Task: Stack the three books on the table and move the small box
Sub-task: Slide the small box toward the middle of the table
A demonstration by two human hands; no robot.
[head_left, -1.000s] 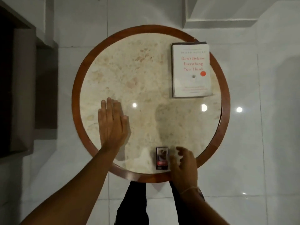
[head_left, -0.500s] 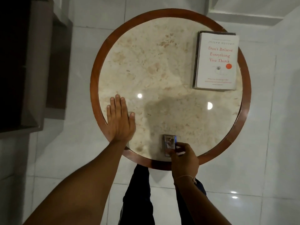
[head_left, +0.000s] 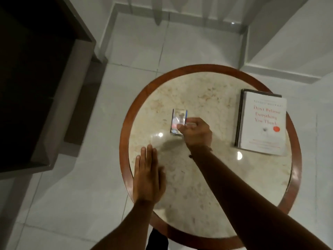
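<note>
The left hand (head_left: 148,177) lies flat, fingers spread open, on the worktop (head_left: 207,186) near its edge. Beyond it, the right hand (head_left: 195,132) pinches the box (head_left: 177,120) just over the worktop. The books (head_left: 262,121) sit stacked, well right of that hand.

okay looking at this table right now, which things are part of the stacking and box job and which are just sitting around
Part of the job:
small box, gripped by the right hand
book stack
round table
left hand, flat on the table

Just lying about:
dark furniture beside the table
</note>
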